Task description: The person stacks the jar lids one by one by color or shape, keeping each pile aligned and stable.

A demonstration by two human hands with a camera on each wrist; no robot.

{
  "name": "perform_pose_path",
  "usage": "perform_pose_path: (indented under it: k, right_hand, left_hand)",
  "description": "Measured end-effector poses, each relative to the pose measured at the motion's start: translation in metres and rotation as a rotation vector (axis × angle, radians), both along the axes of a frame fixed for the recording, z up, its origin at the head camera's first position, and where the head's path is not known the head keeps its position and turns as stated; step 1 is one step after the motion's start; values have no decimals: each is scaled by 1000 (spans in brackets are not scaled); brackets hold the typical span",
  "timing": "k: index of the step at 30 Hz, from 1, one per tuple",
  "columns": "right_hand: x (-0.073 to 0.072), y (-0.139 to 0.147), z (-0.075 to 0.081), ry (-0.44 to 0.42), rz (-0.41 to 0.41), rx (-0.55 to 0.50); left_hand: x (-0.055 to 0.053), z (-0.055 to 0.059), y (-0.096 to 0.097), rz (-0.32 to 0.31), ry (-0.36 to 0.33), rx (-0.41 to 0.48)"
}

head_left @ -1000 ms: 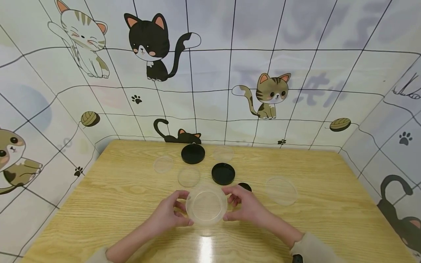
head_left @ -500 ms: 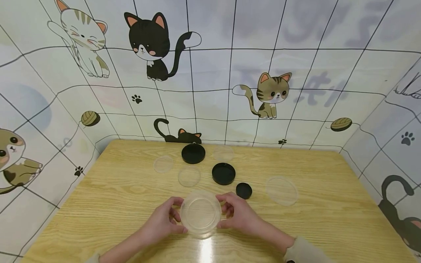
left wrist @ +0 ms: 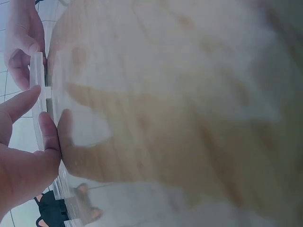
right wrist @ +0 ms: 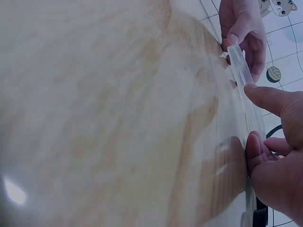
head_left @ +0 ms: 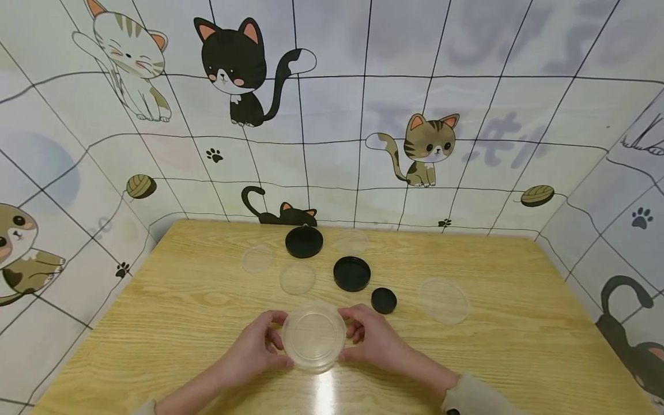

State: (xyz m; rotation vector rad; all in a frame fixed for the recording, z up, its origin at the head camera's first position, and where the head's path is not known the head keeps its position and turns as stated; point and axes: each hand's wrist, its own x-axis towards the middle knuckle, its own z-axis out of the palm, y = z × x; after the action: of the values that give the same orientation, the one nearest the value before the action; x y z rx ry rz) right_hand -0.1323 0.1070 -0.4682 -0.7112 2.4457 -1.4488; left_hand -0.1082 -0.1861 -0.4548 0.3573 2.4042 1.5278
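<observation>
A clear, shallow round plastic lid (head_left: 313, 335) lies level between my two hands near the front middle of the table in the head view. My left hand (head_left: 255, 349) holds its left rim between thumb and fingers. On the opposite side my right hand (head_left: 372, 341) grips the rim the same way. Seen edge-on in the left wrist view, the lid (left wrist: 37, 71) is close over the tabletop. Thumb and fingertips of the right hand (right wrist: 279, 123) sit along the lid's edge (right wrist: 240, 66) in the right wrist view.
Behind the hands lie black round lids: a far one (head_left: 304, 242), a middle one (head_left: 352, 274) and a small one (head_left: 384, 301). Several clear discs lie about, such as a large one (head_left: 444, 300) at right. The wooden table (head_left: 197, 311) meets a cat-print backdrop (head_left: 332, 115).
Both hands have carried the clear lid slightly left and toward the front. The small black lid, partly covered by the right hand before, now shows fully.
</observation>
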Motion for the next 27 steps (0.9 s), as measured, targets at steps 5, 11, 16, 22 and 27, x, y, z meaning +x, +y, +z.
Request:
perform_pose_path:
  k: [5, 11, 16, 22, 27]
  right_hand:
    - [-6, -3, 2, -8, 9, 22]
    - [-11, -5, 4, -18, 28, 75]
    - [-13, -6, 5, -13, 30, 96]
    - [-15, -5, 4, -8, 46, 100]
    - [-16, -6, 4, 9, 60, 84]
  left_hand:
    - [-2, -1, -2, 19, 10, 1]
    - [-4, -4, -3, 47, 2, 9]
    - [-6, -4, -3, 47, -4, 28]
    - [-5, -3, -4, 37, -11, 47]
    - [-5, -4, -3, 72, -26, 46]
